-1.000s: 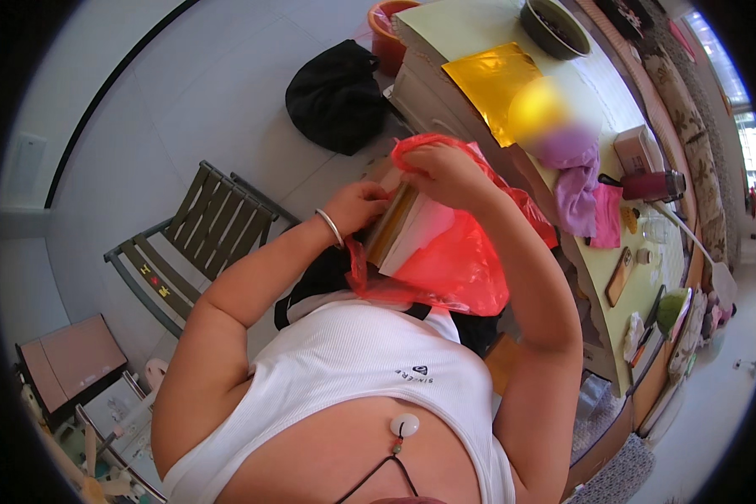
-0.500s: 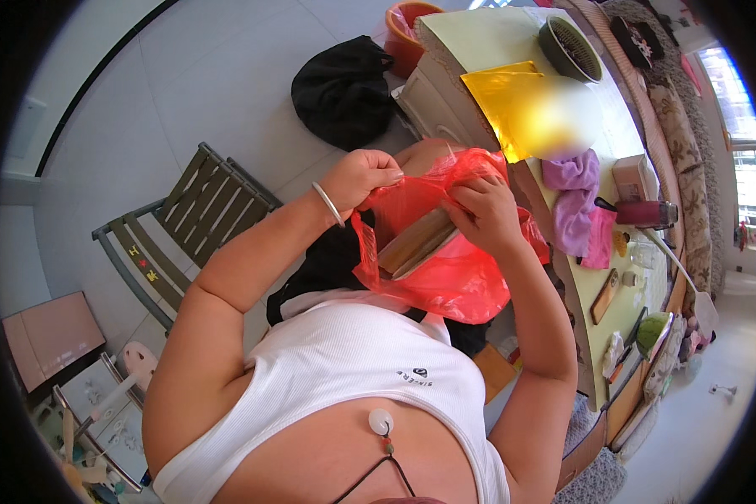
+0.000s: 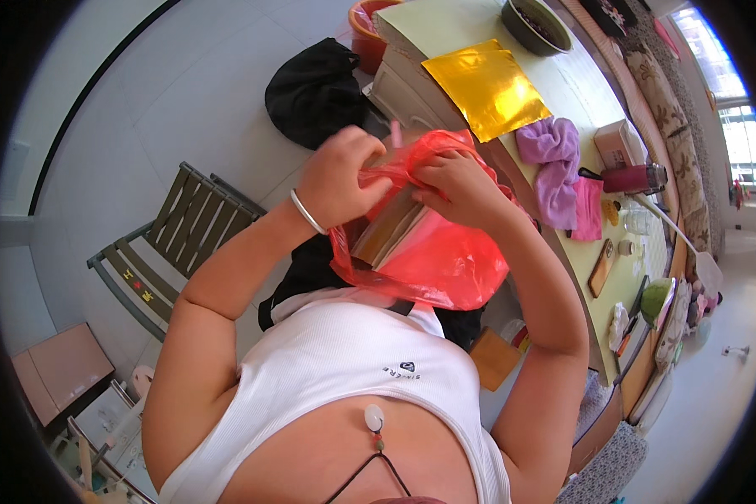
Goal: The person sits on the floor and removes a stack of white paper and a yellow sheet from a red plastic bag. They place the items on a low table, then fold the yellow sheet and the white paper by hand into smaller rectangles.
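A thin red plastic bag sits over my lap, its mouth gathered and crumpled toward the top. Inside lies a stack of brownish, paper-like sheets, with only its edges and part of its top showing. My right hand pinches the gathered rim, fingers curled into the red plastic. Beside the left edge of the mouth is my left hand, slightly blurred; its thumb and bent fingers are apart, with nothing plainly gripped between them.
On the table to the right are shiny gold sheets, a purple cloth, a dark bowl and a maroon bottle. A slatted folding chair stands left. Beyond it are a black bag and an orange bin.
My left hand has come off the bag's rim, its thumb and fingers parting. My right hand has shifted a little left with the bag. The view has swung slightly.
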A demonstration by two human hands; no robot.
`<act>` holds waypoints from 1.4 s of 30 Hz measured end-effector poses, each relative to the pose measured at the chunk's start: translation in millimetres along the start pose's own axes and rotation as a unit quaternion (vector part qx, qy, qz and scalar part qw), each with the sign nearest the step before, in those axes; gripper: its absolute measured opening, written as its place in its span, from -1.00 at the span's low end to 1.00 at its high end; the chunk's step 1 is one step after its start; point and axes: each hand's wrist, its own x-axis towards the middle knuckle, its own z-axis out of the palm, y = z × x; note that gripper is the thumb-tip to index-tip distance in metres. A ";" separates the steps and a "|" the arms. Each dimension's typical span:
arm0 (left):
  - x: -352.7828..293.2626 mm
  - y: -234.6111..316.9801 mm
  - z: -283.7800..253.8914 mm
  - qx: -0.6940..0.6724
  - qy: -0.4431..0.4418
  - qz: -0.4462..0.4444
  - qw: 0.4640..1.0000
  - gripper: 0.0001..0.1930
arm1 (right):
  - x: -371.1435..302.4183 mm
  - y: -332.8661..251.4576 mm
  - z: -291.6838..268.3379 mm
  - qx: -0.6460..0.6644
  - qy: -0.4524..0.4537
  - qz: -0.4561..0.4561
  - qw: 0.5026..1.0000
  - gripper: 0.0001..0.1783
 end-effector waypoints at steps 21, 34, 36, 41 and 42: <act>14.6 0.3 67.1 -0.205 -0.231 -0.296 0.904 -0.31 | -146.6 -25.2 -69.8 0.415 0.401 0.297 0.761 -0.56; -6.9 -24.5 84.8 -0.545 -0.183 -0.346 0.741 -0.42 | -213.2 8.2 86.9 0.642 0.472 0.438 0.417 -0.53; -5.8 -14.9 77.9 -0.639 -0.188 -0.357 0.655 -0.43 | -218.6 8.9 91.4 0.661 0.457 0.441 0.401 -0.51; -8.0 -9.2 69.4 -0.716 -0.194 -0.342 0.577 -0.38 | -211.1 4.1 94.8 0.682 0.453 0.341 0.461 -0.44; -7.0 -4.4 69.5 -0.725 -0.191 -0.347 0.564 -0.38 | -209.9 1.5 90.9 0.711 0.445 0.311 0.448 -0.43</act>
